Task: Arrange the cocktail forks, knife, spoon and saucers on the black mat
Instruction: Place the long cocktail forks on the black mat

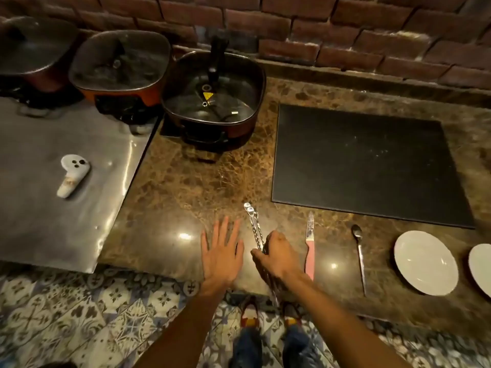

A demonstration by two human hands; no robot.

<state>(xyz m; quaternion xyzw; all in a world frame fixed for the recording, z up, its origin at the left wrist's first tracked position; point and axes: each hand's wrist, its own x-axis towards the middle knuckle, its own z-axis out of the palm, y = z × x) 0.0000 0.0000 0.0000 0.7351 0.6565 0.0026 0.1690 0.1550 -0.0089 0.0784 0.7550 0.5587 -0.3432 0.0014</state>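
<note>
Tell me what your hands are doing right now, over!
Left hand flat on counter, empty. Right hand gripping cocktail forks. Black mat bare; knife, spoon, saucers waiting. Path clear.

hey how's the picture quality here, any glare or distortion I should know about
Head view: dim, warm light; bright glare spots on the marble counter near the left hand and beside the knife; sheen on the steel sheet; wide-angle bending of the brick wall; edges soft, black mat dark but readable.

Single head cam, wide-angle, looking forward and steeply down over the near edge of the marble desk (212, 181), close above both hands, brick wall (345, 30) at top, tiled floor (79, 314) below.
</note>
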